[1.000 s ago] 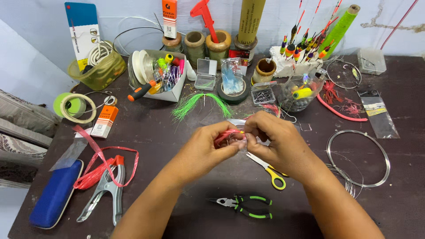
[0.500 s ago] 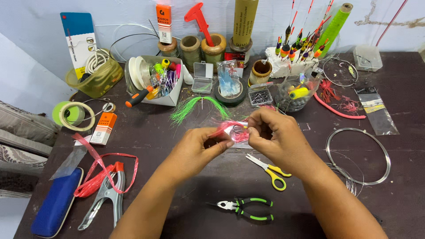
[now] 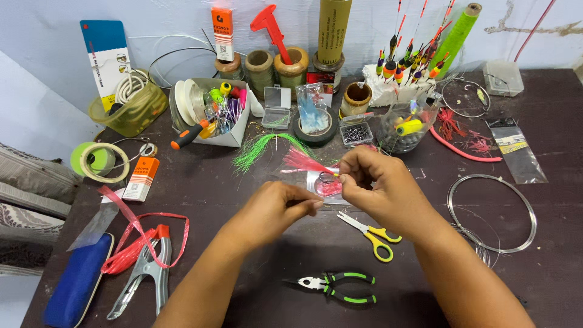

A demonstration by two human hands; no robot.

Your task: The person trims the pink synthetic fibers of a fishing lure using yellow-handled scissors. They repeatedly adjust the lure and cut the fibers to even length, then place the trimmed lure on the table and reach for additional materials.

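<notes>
fingers: right hand pinches the base of a red feathery lure tuft between thumb and forefinger, tips closed on it; left hand has its fingertips drawn together, perhaps on a fine line that i cannot make out.
lure tuft: held just above the table, fanning toward 10 o'clock from the right hand, over a small clear packet with pink inside.
near, 6 o'clock: green-handled pliers lie below the wrists; a forearm dropping could knock them.
near, 5 o'clock: yellow-handled scissors sit just beside the right wrist, blades toward the hands; a careless pull back could catch skin or cut any thread.
risk at the pinch: likely a hook is hidden in the tuft; a slip of the closed fingertips could prick a finger or let the fibres spring loose.
left, 8 o'clock: metal clamp tangled in red ribbon, well apart.
right, 3 o'clock: wire coil near the right forearm; a sleeve-less elbow sweep might snag it.
far, 12 o'clock: green tuft, open box of hooks and jar of beads; reaching over could spill them.
</notes>
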